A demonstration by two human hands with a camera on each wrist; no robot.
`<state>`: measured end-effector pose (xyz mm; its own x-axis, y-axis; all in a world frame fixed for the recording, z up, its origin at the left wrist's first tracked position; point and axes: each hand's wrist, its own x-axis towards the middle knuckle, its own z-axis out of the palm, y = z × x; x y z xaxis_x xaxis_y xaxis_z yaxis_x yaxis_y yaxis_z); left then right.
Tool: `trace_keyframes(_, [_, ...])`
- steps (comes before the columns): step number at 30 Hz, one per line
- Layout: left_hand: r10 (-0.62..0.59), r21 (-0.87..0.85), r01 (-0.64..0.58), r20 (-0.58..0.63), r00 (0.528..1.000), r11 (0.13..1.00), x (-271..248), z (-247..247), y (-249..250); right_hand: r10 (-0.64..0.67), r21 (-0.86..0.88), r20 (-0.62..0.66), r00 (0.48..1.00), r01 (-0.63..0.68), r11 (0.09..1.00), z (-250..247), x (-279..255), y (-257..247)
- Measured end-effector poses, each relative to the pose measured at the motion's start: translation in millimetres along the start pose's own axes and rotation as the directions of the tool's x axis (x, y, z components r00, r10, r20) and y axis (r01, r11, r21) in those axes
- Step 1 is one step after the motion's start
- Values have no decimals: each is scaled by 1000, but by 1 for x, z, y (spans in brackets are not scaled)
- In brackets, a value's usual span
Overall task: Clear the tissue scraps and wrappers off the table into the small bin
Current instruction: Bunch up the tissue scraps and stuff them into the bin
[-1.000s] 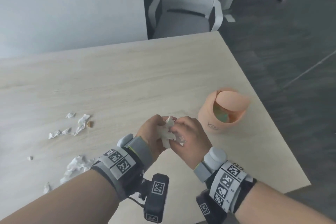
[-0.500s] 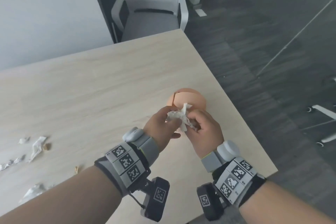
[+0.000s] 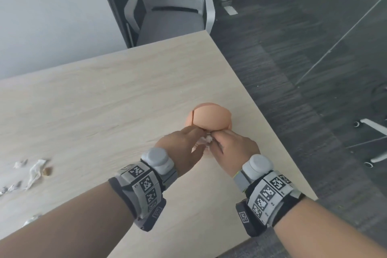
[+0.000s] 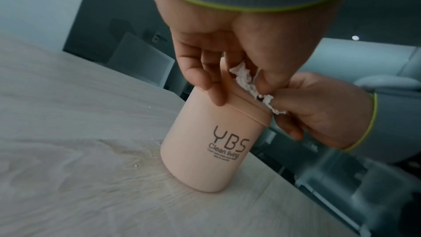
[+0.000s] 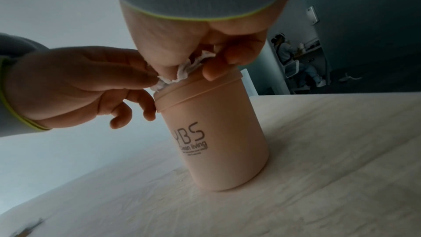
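The small peach bin [image 3: 209, 118] stands upright near the table's right edge, its domed swing lid on top. Both hands meet at its near rim. My left hand [image 3: 187, 142] and right hand [image 3: 229, 143] each pinch the same crumpled white tissue wad [image 3: 207, 139], which lies against the lid. In the left wrist view the tissue wad [image 4: 244, 79] sits between left thumb and fingers over the bin [image 4: 205, 150]. The right wrist view shows the tissue wad [image 5: 185, 72] pressed onto the bin [image 5: 218, 141] top. Whether the lid is swung inward is hidden.
Several tissue scraps [image 3: 35, 170] and a small brown bit [image 3: 47, 172] lie at the table's far left, with another scrap [image 3: 31, 219] near the front edge. A grey office chair [image 3: 169, 12] stands beyond the table. The table's right edge [image 3: 272, 132] runs close to the bin.
Both hands have carried the tissue wad forward and down from above the table onto the bin's top. The bin's lid, tilted open a second ago, now shows its dome.
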<state>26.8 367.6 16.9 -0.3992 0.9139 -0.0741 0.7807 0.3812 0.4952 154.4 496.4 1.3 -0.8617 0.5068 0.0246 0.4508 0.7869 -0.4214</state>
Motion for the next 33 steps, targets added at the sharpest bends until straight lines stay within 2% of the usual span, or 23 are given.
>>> trace_keyframes(2, [26,138,-42,117,993,990,2,2,0,-26,-50,49,998,28,998,-4,3,-1])
trace_keyframes(4, [-22,261,-41,234,972,964,5,3,2,-55,-51,95,994,60,997,-5,3,-2])
trace_keyframes(7, [-80,334,-27,302,950,942,11,4,9,-115,-1,79,990,115,993,-6,-3,-1])
trace_keyframes(10, [-113,357,-9,320,941,934,16,1,16,-160,-7,57,985,161,987,-6,-12,4])
trace_keyframes(13, [-122,356,-5,332,935,934,17,-2,22,-154,-108,184,971,175,979,-5,-15,3])
trace_keyframes(16, [-119,370,-13,332,936,929,16,-5,27,-93,-221,330,939,173,960,-9,-4,-6])
trace_keyframes(19, [-84,340,-27,308,948,940,11,-11,26,-75,-289,384,920,197,937,-8,11,-14])
trace_keyframes(21, [-38,298,-44,265,964,954,5,-12,21,-49,-292,405,913,180,939,-7,20,-15])
trace_keyframes(24, [-62,279,-14,263,963,960,2,-11,14,-55,-180,446,893,150,972,-10,25,-10])
trace_keyframes(26, [-87,279,4,285,954,960,6,-9,11,-113,-49,403,908,145,988,-13,18,0])
trace_keyframes(29, [-112,296,14,315,942,955,13,-5,11,-140,228,171,975,99,969,-16,-3,20])
trace_keyframes(31, [-123,324,4,348,929,946,16,-2,14,-98,353,12,995,88,931,-18,-16,33])
trace_keyframes(33, [-130,352,-9,370,920,936,19,0,17,-29,408,-82,996,60,911,-17,-24,40])
